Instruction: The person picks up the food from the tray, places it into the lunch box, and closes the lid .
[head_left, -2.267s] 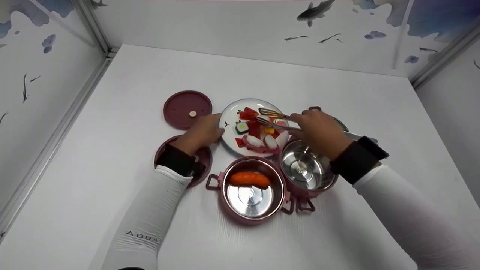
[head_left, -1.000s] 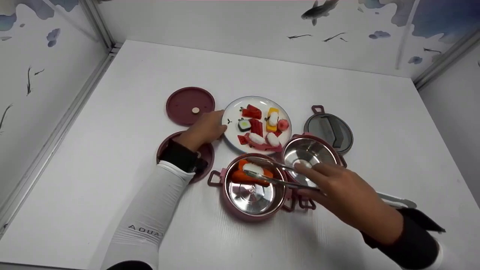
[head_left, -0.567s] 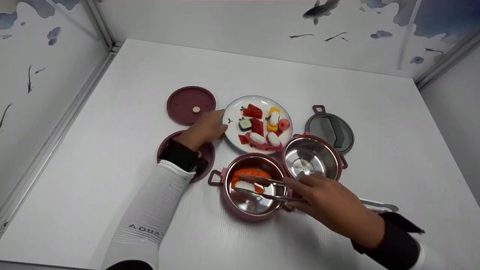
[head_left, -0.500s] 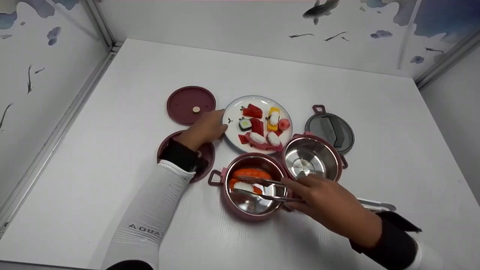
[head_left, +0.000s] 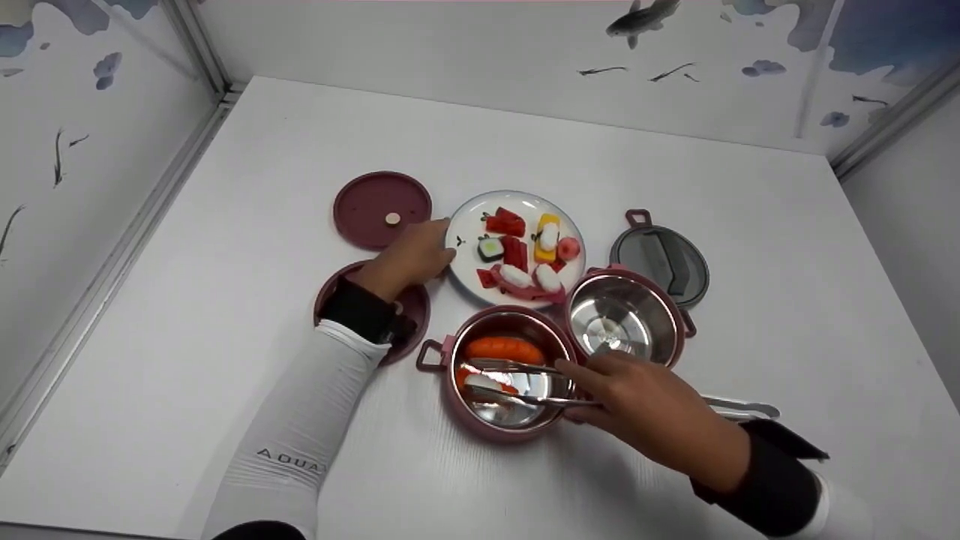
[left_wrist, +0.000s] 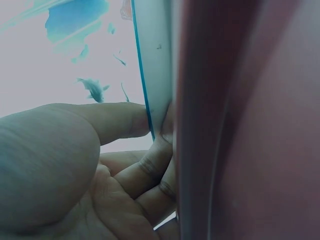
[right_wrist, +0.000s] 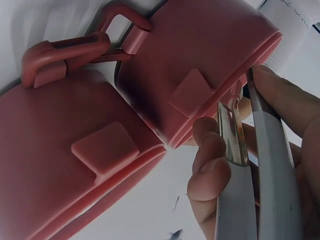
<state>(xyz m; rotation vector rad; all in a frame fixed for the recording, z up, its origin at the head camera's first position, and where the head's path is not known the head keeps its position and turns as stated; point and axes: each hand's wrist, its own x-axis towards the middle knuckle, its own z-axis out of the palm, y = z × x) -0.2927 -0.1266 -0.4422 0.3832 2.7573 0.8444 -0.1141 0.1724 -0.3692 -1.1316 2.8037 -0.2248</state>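
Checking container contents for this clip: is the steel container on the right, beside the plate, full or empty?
Empty. The right container shows only its bare shiny steel bottom, with no food inside.

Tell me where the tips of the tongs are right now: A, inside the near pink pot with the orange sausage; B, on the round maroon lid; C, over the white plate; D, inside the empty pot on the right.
A: the tongs, held by the right hand, reach into the near pink pot beside the orange sausage.
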